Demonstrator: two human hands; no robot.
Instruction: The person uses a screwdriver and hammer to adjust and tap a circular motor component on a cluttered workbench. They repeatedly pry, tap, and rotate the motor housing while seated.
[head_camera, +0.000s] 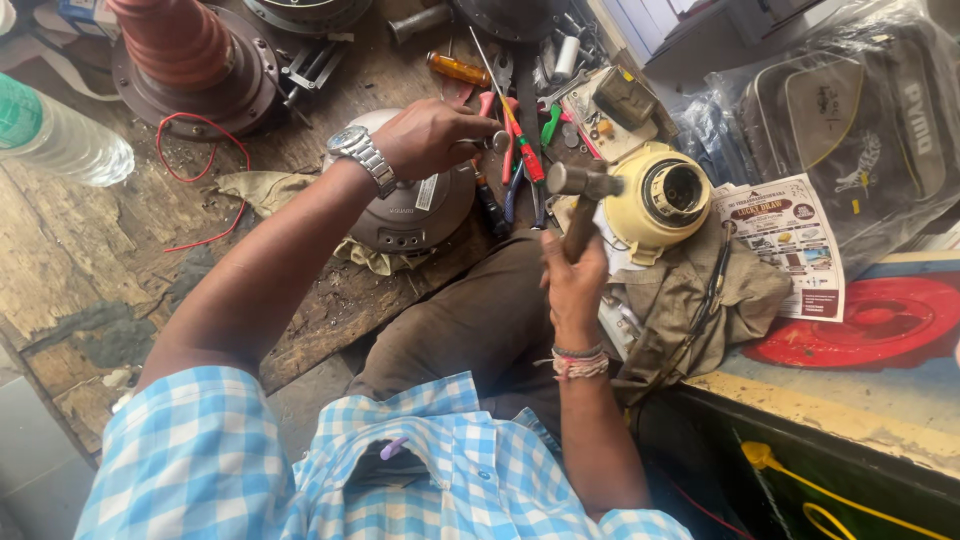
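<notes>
My left hand (432, 135), a metal watch on its wrist, rests on top of a grey round motor housing (412, 215) and pinches a small metal part (497, 141) at its fingertips. My right hand (572, 283), with thread bands on the wrist, grips the wooden handle of a hammer (583, 185), whose steel head is raised just left of a cream round motor casing (655, 200). The casing lies on a brown cloth (690, 300) with its open end facing right.
Screwdrivers and pliers (520, 150) lie between the two housings. A rust-red motor part (190, 55), red wire (200, 180) and a plastic bottle (55, 135) are on the worn wooden bench at left. A printed leaflet (790, 240), a red disc (870, 320) and a bagged backpack (850, 110) sit at right.
</notes>
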